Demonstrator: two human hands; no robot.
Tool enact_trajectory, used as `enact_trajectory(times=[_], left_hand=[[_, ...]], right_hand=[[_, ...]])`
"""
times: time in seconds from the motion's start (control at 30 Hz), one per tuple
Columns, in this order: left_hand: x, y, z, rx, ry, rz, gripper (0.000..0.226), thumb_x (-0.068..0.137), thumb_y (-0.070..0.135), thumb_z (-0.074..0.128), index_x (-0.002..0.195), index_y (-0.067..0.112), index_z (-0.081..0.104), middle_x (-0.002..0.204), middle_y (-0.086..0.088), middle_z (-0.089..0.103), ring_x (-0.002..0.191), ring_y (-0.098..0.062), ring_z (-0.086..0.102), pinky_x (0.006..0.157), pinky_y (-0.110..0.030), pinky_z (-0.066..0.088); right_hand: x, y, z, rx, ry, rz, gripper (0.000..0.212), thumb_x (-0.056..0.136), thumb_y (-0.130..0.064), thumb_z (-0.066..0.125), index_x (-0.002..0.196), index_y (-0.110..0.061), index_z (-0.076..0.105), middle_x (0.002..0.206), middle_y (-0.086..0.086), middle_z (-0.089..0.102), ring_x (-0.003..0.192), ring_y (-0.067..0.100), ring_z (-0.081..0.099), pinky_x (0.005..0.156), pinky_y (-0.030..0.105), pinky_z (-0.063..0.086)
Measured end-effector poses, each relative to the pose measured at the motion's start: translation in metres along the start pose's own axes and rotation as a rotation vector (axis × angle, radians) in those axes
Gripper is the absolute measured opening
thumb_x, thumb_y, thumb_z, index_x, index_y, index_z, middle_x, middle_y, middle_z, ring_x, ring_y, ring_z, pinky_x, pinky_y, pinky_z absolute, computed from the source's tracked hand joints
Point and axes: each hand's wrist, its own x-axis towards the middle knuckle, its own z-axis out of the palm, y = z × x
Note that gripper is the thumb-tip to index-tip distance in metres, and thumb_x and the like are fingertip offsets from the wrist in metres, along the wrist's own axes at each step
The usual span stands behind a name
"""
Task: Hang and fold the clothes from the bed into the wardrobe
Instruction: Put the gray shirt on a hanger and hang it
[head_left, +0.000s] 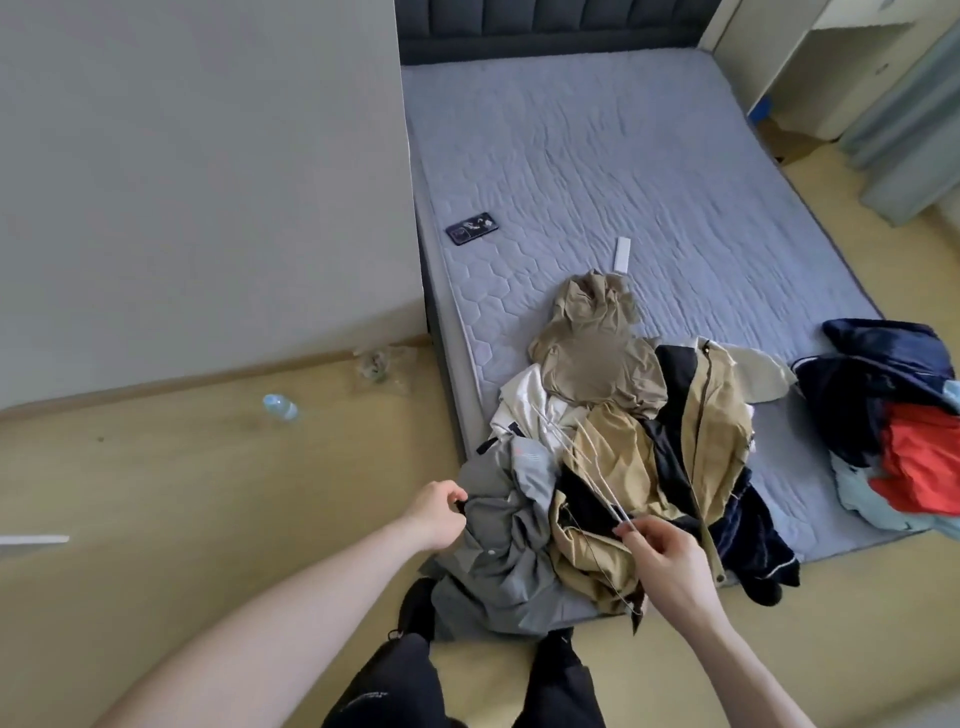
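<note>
Left hand pinches crumpled grey fabric shirt; right hand fingers curled, pinching thin white wire hangers above tan jacket.

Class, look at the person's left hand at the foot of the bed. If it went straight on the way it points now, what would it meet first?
The left hand already pinches the edge of the grey shirt. Going on rightward, it would likely push deeper into that shirt, then reach the tan jacket. Depth is unclear.

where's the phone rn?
Head view: the phone lies on the mattress near its left edge, apart from the clothes pile, left of the white remote.
</note>
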Motion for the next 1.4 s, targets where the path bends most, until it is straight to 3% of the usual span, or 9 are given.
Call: enact_trajectory(times=[0.2,0.4,0.53,0.73,0.9,1.03,1.1,1.27,1.4], left_hand=[[0.057,0.022,0.063,0.048,-0.035,-0.160,0.043,0.092,0.010,0.053,0.133,0.018,0.061,0.144,-0.006,0.046,0.123,-0.029,0.056,0.100,-0.031,0.048],[0.150,0.038,0.139,-0.008,-0.054,-0.235,0.045,0.089,0.026,0.057,0.133,0.027,0.064,0.146,-0.004,0.047,0.129,-0.025,0.053,0.109,-0.033,0.044],[0.212,0.040,0.191,-0.185,-0.038,-0.288,0.046,0.088,0.029,0.063,0.134,0.025,0.067,0.152,-0.002,0.050,0.135,-0.023,0.051,0.107,-0.028,0.043],[0.239,0.046,0.234,-0.591,0.139,-0.402,0.013,0.090,0.023,0.069,0.095,0.013,0.076,0.101,-0.001,0.069,0.105,-0.025,0.063,0.085,-0.027,0.044],[0.173,0.056,0.217,-0.968,0.406,-0.386,0.014,0.088,0.019,0.081,0.102,0.020,0.081,0.104,0.008,0.077,0.093,0.001,0.067,0.070,-0.004,0.048],[0.094,0.055,0.179,-1.138,0.436,-0.386,0.011,0.091,0.015,0.077,0.101,0.015,0.081,0.103,0.000,0.079,0.104,-0.019,0.070,0.099,-0.033,0.054],[0.050,0.052,0.154,-1.164,0.460,-0.324,0.015,0.097,0.009,0.069,0.109,0.009,0.078,0.108,-0.006,0.077,0.106,-0.023,0.067,0.101,-0.036,0.049],[-0.076,0.049,0.078,-1.050,0.461,-0.111,0.021,0.101,0.017,0.062,0.096,0.026,0.080,0.096,-0.004,0.073,0.087,-0.025,0.061,0.068,-0.034,0.045],[-0.166,0.052,0.018,-1.120,0.468,0.056,0.012,0.089,0.027,0.070,0.096,0.026,0.079,0.091,-0.002,0.072,0.076,-0.020,0.065,0.061,-0.032,0.046]], right_hand=[[0.092,0.041,-0.014,-0.050,-0.056,-0.017,0.018,0.096,-0.033,0.065,0.080,-0.029,0.072,0.053,-0.007,0.059,0.042,0.005,0.047,0.044,0.016,0.037],[0.181,0.095,-0.018,-0.108,-0.158,-0.036,0.020,0.095,-0.032,0.063,0.078,-0.023,0.068,0.069,0.011,0.064,0.057,0.017,0.053,0.059,0.042,0.054],[0.215,0.134,-0.014,-0.124,-0.189,-0.082,0.013,0.093,-0.035,0.062,0.084,-0.031,0.069,0.059,-0.001,0.059,0.050,0.007,0.045,0.053,0.032,0.043],[0.224,0.176,-0.017,-0.113,-0.224,-0.053,0.014,0.094,-0.033,0.063,0.082,-0.027,0.068,0.058,-0.006,0.057,0.052,0.004,0.045,0.056,0.030,0.041],[0.195,0.179,-0.039,-0.113,-0.278,-0.013,0.012,0.094,-0.032,0.064,0.083,-0.034,0.069,0.061,-0.004,0.062,0.055,0.002,0.052,0.063,0.030,0.047],[0.164,0.159,-0.064,-0.124,-0.339,-0.031,0.014,0.094,-0.030,0.065,0.081,-0.034,0.068,0.065,-0.003,0.066,0.058,0.003,0.055,0.067,0.031,0.049],[0.147,0.143,-0.075,-0.119,-0.342,-0.071,0.018,0.094,-0.028,0.065,0.077,-0.031,0.068,0.065,-0.001,0.065,0.055,0.004,0.052,0.063,0.032,0.048],[0.105,0.096,-0.085,-0.113,-0.340,-0.173,0.016,0.091,-0.028,0.070,0.077,-0.035,0.066,0.066,-0.006,0.066,0.051,0.004,0.051,0.058,0.031,0.045],[0.061,0.053,-0.061,-0.105,-0.328,-0.295,0.019,0.083,-0.032,0.080,0.087,-0.043,0.065,0.082,-0.020,0.072,0.062,0.002,0.064,0.056,0.022,0.048]])
